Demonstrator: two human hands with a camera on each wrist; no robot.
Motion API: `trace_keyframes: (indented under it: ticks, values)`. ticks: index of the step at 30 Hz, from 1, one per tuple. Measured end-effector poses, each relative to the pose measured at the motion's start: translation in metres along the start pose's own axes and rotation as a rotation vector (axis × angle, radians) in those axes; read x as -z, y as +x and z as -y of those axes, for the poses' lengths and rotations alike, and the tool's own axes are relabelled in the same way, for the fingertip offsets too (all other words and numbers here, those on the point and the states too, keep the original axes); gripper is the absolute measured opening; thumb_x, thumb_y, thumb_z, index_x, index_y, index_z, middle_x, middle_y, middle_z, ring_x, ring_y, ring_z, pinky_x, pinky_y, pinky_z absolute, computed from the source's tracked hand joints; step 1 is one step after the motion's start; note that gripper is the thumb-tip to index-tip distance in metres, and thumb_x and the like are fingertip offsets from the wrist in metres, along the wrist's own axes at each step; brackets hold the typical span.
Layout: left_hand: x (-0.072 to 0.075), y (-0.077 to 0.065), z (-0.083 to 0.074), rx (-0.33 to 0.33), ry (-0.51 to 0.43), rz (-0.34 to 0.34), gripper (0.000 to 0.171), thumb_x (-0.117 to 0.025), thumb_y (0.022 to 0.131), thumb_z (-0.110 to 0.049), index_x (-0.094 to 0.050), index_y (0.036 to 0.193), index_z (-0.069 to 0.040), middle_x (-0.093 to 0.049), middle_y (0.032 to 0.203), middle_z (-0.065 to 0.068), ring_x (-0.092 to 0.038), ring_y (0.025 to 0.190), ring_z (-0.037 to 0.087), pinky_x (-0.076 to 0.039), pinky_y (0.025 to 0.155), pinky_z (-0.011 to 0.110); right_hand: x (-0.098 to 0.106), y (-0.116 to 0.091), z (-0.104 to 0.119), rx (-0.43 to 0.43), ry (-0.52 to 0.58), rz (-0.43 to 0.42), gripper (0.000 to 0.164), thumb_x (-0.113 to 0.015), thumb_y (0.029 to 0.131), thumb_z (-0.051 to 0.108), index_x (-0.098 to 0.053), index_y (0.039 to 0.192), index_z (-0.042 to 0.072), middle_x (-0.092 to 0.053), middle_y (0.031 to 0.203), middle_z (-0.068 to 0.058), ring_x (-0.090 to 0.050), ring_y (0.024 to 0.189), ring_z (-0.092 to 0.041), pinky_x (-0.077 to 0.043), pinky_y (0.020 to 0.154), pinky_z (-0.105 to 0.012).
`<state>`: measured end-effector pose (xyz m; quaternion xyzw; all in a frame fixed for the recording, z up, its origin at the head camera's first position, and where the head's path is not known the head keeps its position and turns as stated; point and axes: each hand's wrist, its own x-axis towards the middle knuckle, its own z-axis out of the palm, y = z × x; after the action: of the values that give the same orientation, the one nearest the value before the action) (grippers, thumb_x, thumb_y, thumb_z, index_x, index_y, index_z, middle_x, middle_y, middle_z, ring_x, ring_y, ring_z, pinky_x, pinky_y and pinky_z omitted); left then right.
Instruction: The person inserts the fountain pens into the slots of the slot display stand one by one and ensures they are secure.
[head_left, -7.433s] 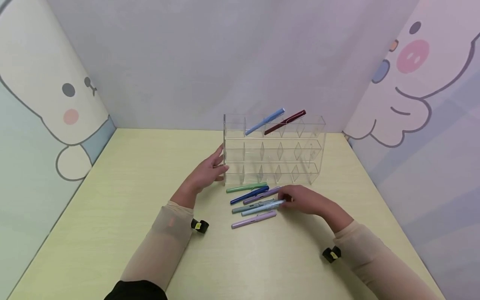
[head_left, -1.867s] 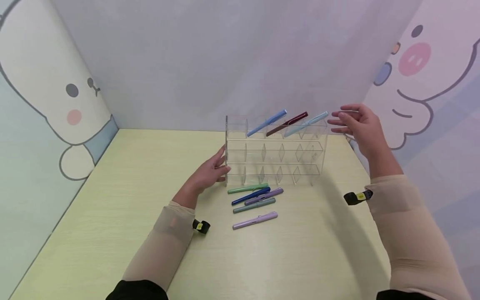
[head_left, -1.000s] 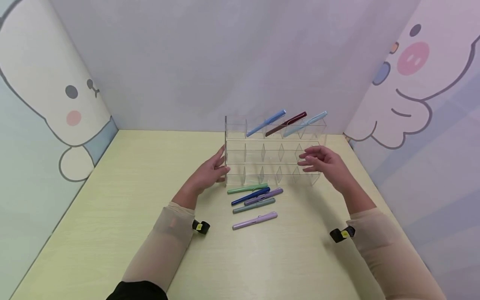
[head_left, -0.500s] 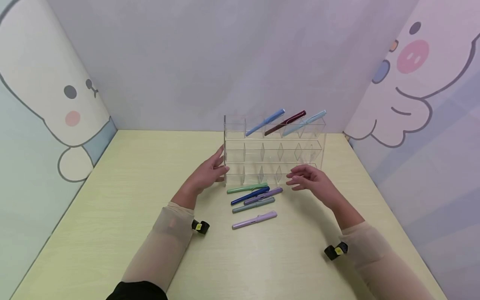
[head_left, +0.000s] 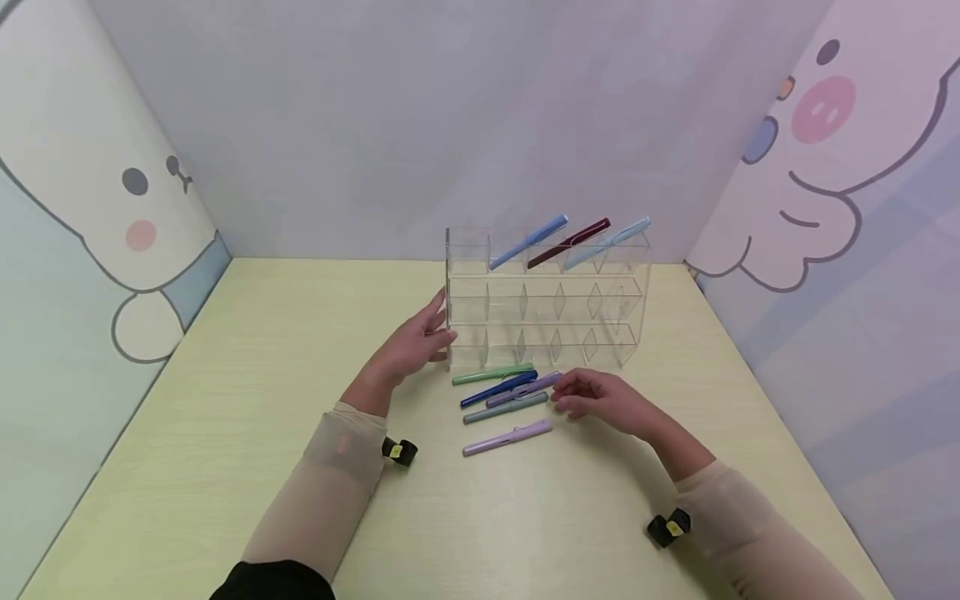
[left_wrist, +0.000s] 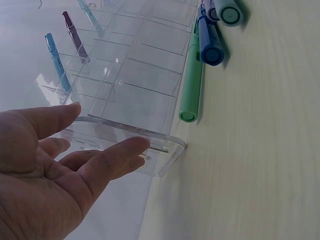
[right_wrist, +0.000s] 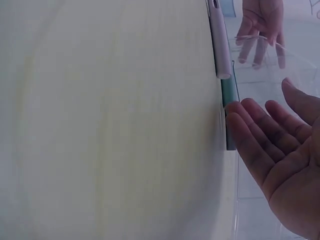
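A clear acrylic rack (head_left: 506, 310) with three tiers of compartments stands upright. Its top tier holds a blue pen (head_left: 528, 242), a dark red pen (head_left: 567, 243) and a light blue pen (head_left: 609, 242), all leaning right. My left hand (head_left: 407, 347) rests straight fingers against the rack's left end panel. On the table in front lie a green pen (head_left: 487, 376), a dark blue pen (head_left: 497, 390), a purple pen (head_left: 517, 392), a grey-green pen (head_left: 504, 408) and a lilac pen (head_left: 508, 438). My right hand (head_left: 606, 402), fingers loosely bent and holding nothing, hovers at the right ends of the purple and grey-green pens.
The pale wooden table (head_left: 247, 375) meets a grey backdrop (head_left: 360, 133) behind the rack. Cartoon-printed panels (head_left: 862, 208) flank both sides. A black wrist camera (head_left: 668, 528) sits on each sleeve.
The light blue pen went from the table into the rack's top tier. My right hand let go of it and came back down and left to the loose pens. My left hand stayed put.
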<state>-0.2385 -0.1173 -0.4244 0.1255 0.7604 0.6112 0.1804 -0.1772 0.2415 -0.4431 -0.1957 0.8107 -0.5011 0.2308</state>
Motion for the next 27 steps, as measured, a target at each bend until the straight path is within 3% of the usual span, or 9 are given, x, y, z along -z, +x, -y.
trace_keyframes:
  ticks: [4, 9, 15, 20, 27]
  values:
    - [0.0, 0.0, 0.001, -0.004, 0.005, -0.01, 0.073, -0.052, 0.103, -0.026, -0.006, 0.147, -0.061, -0.022, 0.162, -0.01, -0.046, 0.137, 0.026, -0.049, 0.101, 0.049, -0.008, 0.002, 0.006, -0.003, -0.154, 0.036, 0.032, -0.065, 0.096, 0.029, -0.063, 0.12, 0.009, -0.068, 0.105, -0.005, -0.064, 0.094, -0.024, -0.059, 0.076, -0.033]
    - [-0.001, 0.0, 0.001, -0.01, -0.002, -0.013, 0.072, -0.053, 0.103, -0.026, -0.008, 0.146, -0.062, -0.022, 0.162, -0.009, -0.046, 0.137, 0.027, -0.049, 0.101, 0.049, -0.02, 0.006, 0.022, 0.008, -0.438, 0.053, 0.028, -0.069, 0.092, 0.034, -0.066, 0.114, 0.017, -0.064, 0.096, 0.009, -0.059, 0.088, -0.013, -0.052, 0.073, -0.026]
    - [0.0, 0.0, 0.001, -0.005, -0.007, -0.008, 0.073, -0.053, 0.103, -0.026, -0.007, 0.147, -0.06, -0.022, 0.162, -0.007, -0.046, 0.137, 0.026, -0.05, 0.101, 0.049, -0.031, 0.015, 0.033, 0.049, -0.728, 0.107, 0.028, -0.073, 0.089, 0.035, -0.068, 0.111, 0.019, -0.057, 0.09, 0.012, -0.051, 0.08, -0.008, -0.046, 0.071, -0.025]
    - [0.0, 0.0, 0.001, 0.001, -0.008, -0.007, 0.072, -0.053, 0.103, -0.026, -0.008, 0.147, -0.06, -0.023, 0.162, -0.004, -0.045, 0.138, 0.026, -0.05, 0.101, 0.048, -0.036, 0.019, 0.032, 0.121, -0.845, 0.14, 0.022, -0.075, 0.087, 0.033, -0.069, 0.104, 0.02, -0.055, 0.091, 0.009, -0.048, 0.077, -0.007, -0.044, 0.069, -0.024]
    - [0.0, 0.0, 0.002, -0.013, -0.01, -0.006, 0.072, -0.053, 0.103, -0.026, -0.008, 0.148, -0.06, -0.023, 0.163, -0.004, -0.045, 0.138, 0.027, -0.05, 0.1, 0.048, -0.038, 0.02, 0.033, 0.142, -0.885, 0.165, 0.014, -0.075, 0.088, 0.031, -0.065, 0.095, 0.024, -0.049, 0.089, 0.009, -0.046, 0.075, -0.007, -0.041, 0.066, -0.022]
